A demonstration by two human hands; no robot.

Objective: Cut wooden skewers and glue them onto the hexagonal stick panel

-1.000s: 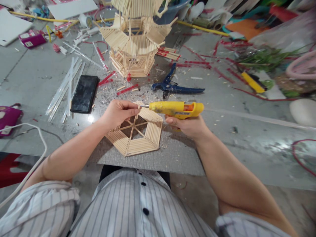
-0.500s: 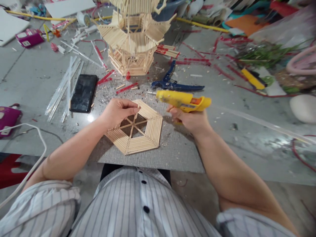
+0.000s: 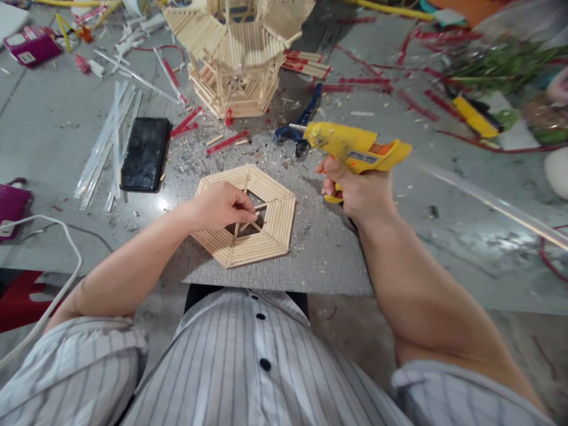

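gripped glue gun (image 3: 355, 148), pinched stick hexagon (image 3: 276, 220)

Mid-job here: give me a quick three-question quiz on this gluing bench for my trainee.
1. True or false: the nozzle of the glue gun touches the hexagon of sticks.
2. What lies to the left of the hexagon of sticks? A) a phone B) a mug C) a laptop
3. Fill in: the left hand rests on the hexagon of sticks, while the glue gun is gripped by the ___ hand.

Key
1. False: the glue gun is held up, clear of the hexagon of sticks.
2. A
3. The right hand.
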